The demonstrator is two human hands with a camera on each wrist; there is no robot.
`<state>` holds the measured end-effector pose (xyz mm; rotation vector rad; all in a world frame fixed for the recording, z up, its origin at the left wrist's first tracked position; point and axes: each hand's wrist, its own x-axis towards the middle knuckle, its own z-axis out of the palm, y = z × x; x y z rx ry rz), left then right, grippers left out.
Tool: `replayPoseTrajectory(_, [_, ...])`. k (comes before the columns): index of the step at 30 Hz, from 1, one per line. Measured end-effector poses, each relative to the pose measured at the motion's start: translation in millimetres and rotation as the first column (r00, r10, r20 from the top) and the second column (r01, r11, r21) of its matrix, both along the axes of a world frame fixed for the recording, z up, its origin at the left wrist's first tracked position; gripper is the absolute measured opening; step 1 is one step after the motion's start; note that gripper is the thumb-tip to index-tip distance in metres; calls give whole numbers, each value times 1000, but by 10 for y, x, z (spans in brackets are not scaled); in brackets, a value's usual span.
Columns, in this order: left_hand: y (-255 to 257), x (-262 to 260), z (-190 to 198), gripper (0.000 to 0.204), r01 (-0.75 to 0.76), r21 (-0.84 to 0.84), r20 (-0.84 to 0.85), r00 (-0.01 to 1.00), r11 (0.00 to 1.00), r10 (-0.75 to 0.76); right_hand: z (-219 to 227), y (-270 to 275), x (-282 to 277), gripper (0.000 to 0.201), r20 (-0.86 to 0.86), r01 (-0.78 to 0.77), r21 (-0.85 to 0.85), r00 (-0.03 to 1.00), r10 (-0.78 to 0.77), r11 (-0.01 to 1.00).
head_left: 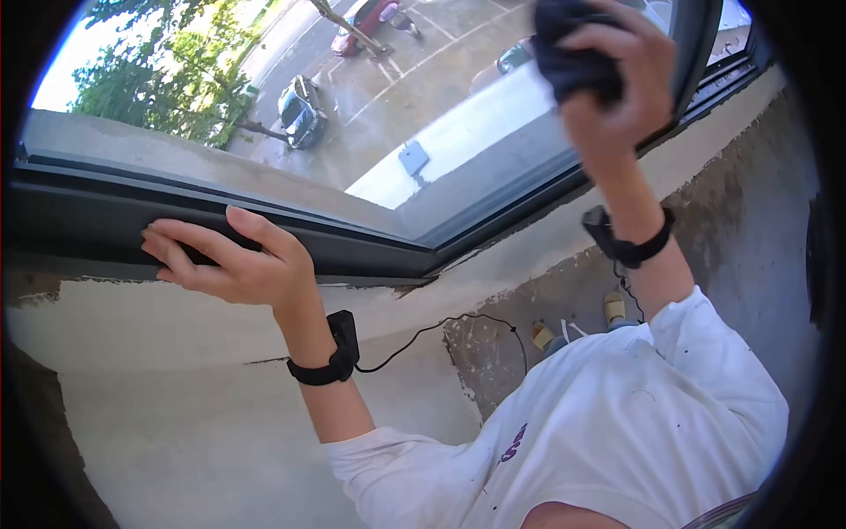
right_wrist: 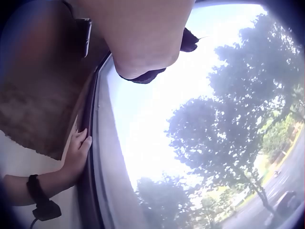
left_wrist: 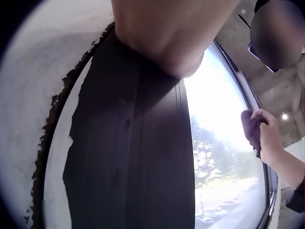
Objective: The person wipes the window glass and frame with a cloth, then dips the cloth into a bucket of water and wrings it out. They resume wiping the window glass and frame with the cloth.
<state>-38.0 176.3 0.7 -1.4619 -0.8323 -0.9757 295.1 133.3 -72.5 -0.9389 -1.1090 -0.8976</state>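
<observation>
The person's left hand (head_left: 233, 260) rests on the dark metal lower window frame (head_left: 97, 220), its fingers curled loosely over the frame's inner edge and its thumb laid along the top, so it steadies the body rather than pinching anything. Judging from this stance, the wiping would go best if that hand keeps its firm hold on the frame while the other arm reaches up. Beyond the left hand's fingertips lies the clear window pane (head_left: 352, 115), through which a parked dark car (head_left: 300, 110) and green trees (head_left: 167, 70) show on the far side. Just below the left hand runs the rough grey plastered sill (head_left: 132, 309), with ragged plaster edges where it meets the frame. A thin black cable (head_left: 441, 322) trails from the black wrist strap (head_left: 330, 361) behind that hand across the wall. To the right, the right hand (head_left: 617, 79) is raised against the pane, its fingers bunched tightly round a crumpled dark cloth (head_left: 568, 44), which sits between palm and glass. It seems wise to press the cloth flat and work in even strokes, since a wadded lump touches little glass. Just beside this hand the dark upright frame bar (head_left: 696, 44) would block a wide sweep, and the bare concrete wall (head_left: 749, 220) below could soil the cloth.
</observation>
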Motion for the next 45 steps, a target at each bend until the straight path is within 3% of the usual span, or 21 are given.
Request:
replayPoseTrajectory(3, [-35,22,4,58,6,-5,8,1000,1000,-6,-27,130,-911,5,169,-223,0,961,220,975])
replayPoseTrajectory(6, [-46,-20,-2,62,-38,-57,10,999,998,39,-1085,115,-1624,6,318,-356,-102,873,370,929])
replayPoseTrajectory(10, [-41,-24,-16,62,-35,-58,9,999,998,36,-1779,-102,-1051,13,315,-294,-306,866,388,906])
replayPoseTrajectory(13, [-41,7,-12,59,-44,-25,25,999,999,45,-1435,-244,-166,12,195,-18,-295,978,79,955])
replayPoseTrajectory(14, [-45,11,-21,59,-39,-29,36,999,999,40,-1220,-252,102,13,48,-54,-298,996,72,953])
replayPoseTrajectory(16, [-45,15,-5,59,-48,-12,22,999,999,48,-678,-59,399,12,-237,128,-72,961,-142,989])
replayPoseTrajectory(17, [-43,21,-1,59,-44,-9,27,999,999,44,-369,45,352,18,-303,130,26,946,-116,991])
replayPoseTrajectory(18, [-44,18,-2,58,-48,-13,27,998,999,48,-191,116,211,23,-308,-98,69,944,114,993])
replayPoseTrajectory(20, [-26,9,-5,58,-45,-8,25,999,999,45,320,89,-223,21,121,-184,6,976,182,983])
replayPoseTrajectory(21, [-39,17,-14,58,-39,-7,16,999,999,39,270,227,-539,15,173,-389,-15,906,386,921])
replayPoseTrajectory(22, [-59,28,-13,58,-53,-24,32,998,998,53,136,274,-897,14,225,-334,-11,917,328,943])
replayPoseTrajectory(23, [-69,28,-5,58,-65,-34,54,996,997,66,-14,284,-1195,11,210,-477,-8,859,468,879])
replayPoseTrajectory(27, [-88,4,-8,59,-94,-86,64,993,992,100,-896,193,-1279,7,410,-493,-146,759,506,858])
replayPoseTrajectory(29, [-101,-19,-45,59,-108,-85,48,993,990,112,-1359,83,-834,7,353,-445,-230,790,501,865])
replayPoseTrajectory(31, [-71,-8,-21,60,-110,-79,35,993,991,113,-1362,-68,-444,8,269,-383,-320,840,470,867])
replayPoseTrajectory(33, [-73,1,-23,60,-86,-92,49,995,992,91,-1108,-332,53,13,-67,-239,-357,971,230,903])
replayPoseTrajectory(34, [-102,24,-28,60,-77,-111,63,994,991,85,-895,-198,229,13,-308,-242,-125,931,194,962])
replayPoseTrajectory(35, [-121,45,-13,59,-62,-130,67,995,990,71,-623,-152,379,15,-460,-123,-64,884,81,990])
replayPoseTrajectory(37, [-118,69,-11,59,-82,-121,71,993,989,91,21,-33,505,16,-375,3,17,927,4,1000])
replayPoseTrajectory(41, [-96,35,-27,59,-65,-118,59,996,991,73,817,68,-241,19,-4,-163,51,987,163,985])
replayPoseTrajectory(45, [-124,-13,-56,59,-68,-141,115,990,988,85,186,238,-1169,7,321,-360,9,884,339,933])
